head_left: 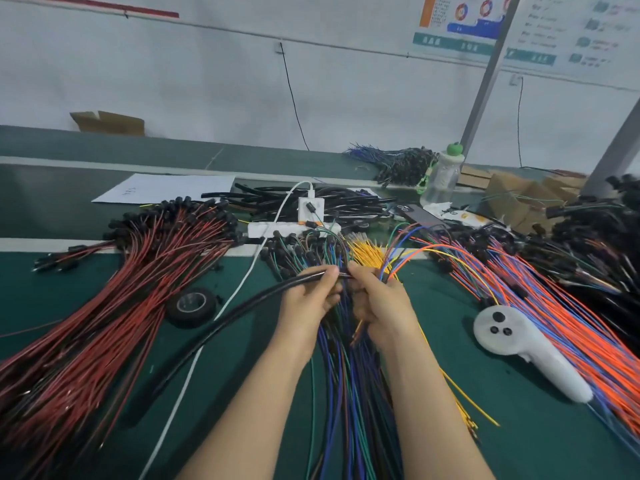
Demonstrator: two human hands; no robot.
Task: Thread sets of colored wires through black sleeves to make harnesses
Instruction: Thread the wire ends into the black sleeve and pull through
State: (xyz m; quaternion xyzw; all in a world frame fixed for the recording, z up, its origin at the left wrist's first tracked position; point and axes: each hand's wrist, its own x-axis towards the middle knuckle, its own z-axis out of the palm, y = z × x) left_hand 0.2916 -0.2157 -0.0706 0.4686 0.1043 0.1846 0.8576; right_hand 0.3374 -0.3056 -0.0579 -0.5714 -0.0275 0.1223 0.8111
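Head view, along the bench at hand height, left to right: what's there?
Red-and-black wire bundle → black tape roll → left hand, pinching the black sleeve → right hand, holding colored wires → white controller → orange-and-blue wire bundle.

White wall (207, 81), green workbench (433, 341)

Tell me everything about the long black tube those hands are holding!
The black tube is long, smooth and shiny, like rubber or plastic. It bends in a curve, rising from the green table at lower left, crossing a white cable, up to the left hand, which pinches it near its end. That end points right, where the right hand holds colored wires at its tip.
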